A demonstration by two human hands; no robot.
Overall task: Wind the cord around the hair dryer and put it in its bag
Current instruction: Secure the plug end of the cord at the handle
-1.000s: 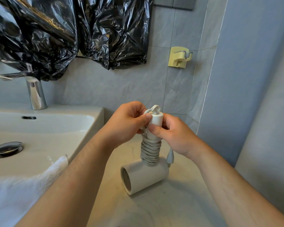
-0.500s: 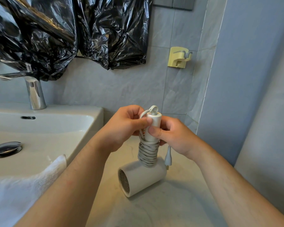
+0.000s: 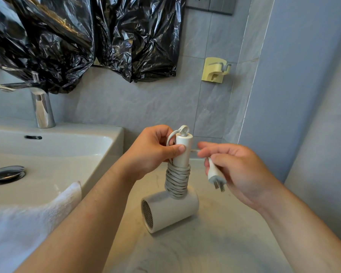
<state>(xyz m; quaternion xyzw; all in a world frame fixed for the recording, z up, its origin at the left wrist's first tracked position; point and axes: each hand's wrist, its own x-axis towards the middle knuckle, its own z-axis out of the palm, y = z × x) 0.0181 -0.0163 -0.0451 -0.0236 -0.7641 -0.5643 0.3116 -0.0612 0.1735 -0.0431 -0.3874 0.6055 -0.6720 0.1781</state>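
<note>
The white hair dryer (image 3: 171, 209) stands in the middle of the scene with its barrel down on the pale marble counter (image 3: 215, 245) and its handle pointing up, the grille facing near and left. The grey cord (image 3: 177, 182) sits in a tight coil round the lower half of the handle, just above the barrel. The left hand (image 3: 152, 152) grips the upper handle, fingers curled behind it and the thumb pressed flat on the front. To the right, just apart from the handle, the right hand (image 3: 238, 170) pinches the plug (image 3: 215, 174) between thumb and curled fingers, its prongs pointing down and toward the near side, with a short stretch of cord running back to the handle. Half a second ago this hand lay against the handle and the plug hung loose beside the coil; now it has drawn off to the right with the plug in it. At left, the white sink (image 3: 98, 146) holds a chrome drain stopper (image 3: 7, 174), and a white towel (image 3: 28, 223) drapes over its near rim. A chrome faucet (image 3: 41, 109) rises at its far edge. Black plastic sheeting (image 3: 67, 40) hangs on the far wall, with a yellow hook (image 3: 215, 70) to its right.
</note>
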